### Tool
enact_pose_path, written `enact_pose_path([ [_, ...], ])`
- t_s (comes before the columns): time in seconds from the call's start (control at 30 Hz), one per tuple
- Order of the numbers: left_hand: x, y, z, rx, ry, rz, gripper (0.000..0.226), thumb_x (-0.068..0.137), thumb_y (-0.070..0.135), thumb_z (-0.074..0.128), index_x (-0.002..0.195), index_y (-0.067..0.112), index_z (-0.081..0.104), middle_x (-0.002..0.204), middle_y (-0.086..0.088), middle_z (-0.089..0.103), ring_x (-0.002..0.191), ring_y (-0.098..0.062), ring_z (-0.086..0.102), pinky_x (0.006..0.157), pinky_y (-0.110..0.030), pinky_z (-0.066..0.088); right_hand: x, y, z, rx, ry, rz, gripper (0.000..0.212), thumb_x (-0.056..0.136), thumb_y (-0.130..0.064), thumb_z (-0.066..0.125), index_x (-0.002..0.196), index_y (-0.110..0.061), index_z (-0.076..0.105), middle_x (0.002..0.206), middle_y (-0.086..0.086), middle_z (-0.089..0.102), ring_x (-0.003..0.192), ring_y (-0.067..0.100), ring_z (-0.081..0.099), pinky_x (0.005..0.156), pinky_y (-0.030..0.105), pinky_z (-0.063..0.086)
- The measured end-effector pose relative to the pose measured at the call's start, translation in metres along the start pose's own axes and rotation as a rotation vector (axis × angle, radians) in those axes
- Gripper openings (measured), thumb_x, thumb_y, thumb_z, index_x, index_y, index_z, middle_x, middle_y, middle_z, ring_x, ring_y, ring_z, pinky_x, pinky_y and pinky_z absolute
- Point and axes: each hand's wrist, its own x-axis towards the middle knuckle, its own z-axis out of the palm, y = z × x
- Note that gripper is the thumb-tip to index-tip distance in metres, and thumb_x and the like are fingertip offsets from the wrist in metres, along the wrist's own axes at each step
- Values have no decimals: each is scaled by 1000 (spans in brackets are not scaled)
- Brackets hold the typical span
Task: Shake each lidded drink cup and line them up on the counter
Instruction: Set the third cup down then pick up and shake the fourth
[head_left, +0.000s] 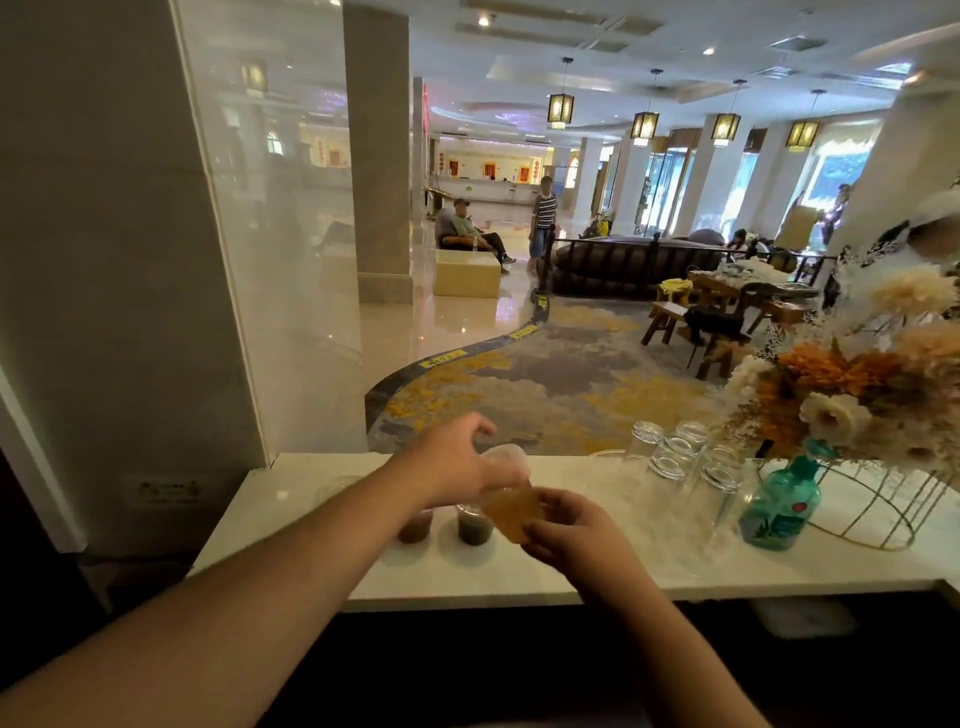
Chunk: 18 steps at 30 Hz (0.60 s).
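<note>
A lidded clear cup of orange drink (511, 506) is held tilted above the white counter (322, 545), its lid end up and to the left. My left hand (457, 457) grips its lid end and my right hand (571, 530) grips its base. Two small lidded cups stand side by side on the counter just below: one with a brownish drink (415, 527), partly hidden by my left forearm, and one with a dark greenish drink (474, 526).
Several upturned clear glasses (675, 457) stand to the right. Further right are a teal bottle (779, 506) and a flower arrangement on a gold wire stand (852, 415). A pillar and glass panel border the counter's left end. A lobby lies beyond.
</note>
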Motion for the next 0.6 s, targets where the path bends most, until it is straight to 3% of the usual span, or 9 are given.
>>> enact_pose_path([
  [0.07,12,21,10,225,-35,68,89,59,76,75,137,41,51,117,7,64,95,-14,62,72,-35,55,4,9,-3,267,-17,139,29,94,4,59,121,-6,66,112,20,74,102,34,74,88,40,63],
  [0.2,34,47,38,466,-82,135,91,61,74,75,140,38,50,136,2,64,105,-22,62,80,-37,56,15,25,-19,415,49,219,19,97,-1,56,101,-9,73,85,12,79,89,34,65,84,39,58],
  [0.37,62,53,71,503,-118,161,87,65,70,77,141,38,50,141,-1,63,113,-27,62,78,-37,54,38,42,-41,411,77,239,23,96,-2,55,100,-9,77,81,11,68,74,26,51,66,32,47],
  [0.43,74,49,83,532,-116,176,84,68,68,77,141,38,49,138,-2,65,114,-28,63,78,-37,52,51,50,-49,392,65,240,28,93,-2,56,89,-14,81,78,9,64,64,20,47,61,29,43],
  [0.5,86,42,95,541,-130,181,82,71,66,77,142,37,48,138,-3,66,116,-28,63,82,-38,53,64,59,-51,328,49,243,40,90,-2,55,76,-26,83,74,6,65,62,18,47,62,32,42],
  [0.6,100,31,110,530,-143,169,80,73,62,76,143,36,48,138,-3,66,117,-28,64,90,-41,56,79,72,-51,164,49,233,42,83,-1,53,74,-32,80,71,2,68,68,19,53,68,37,42],
])
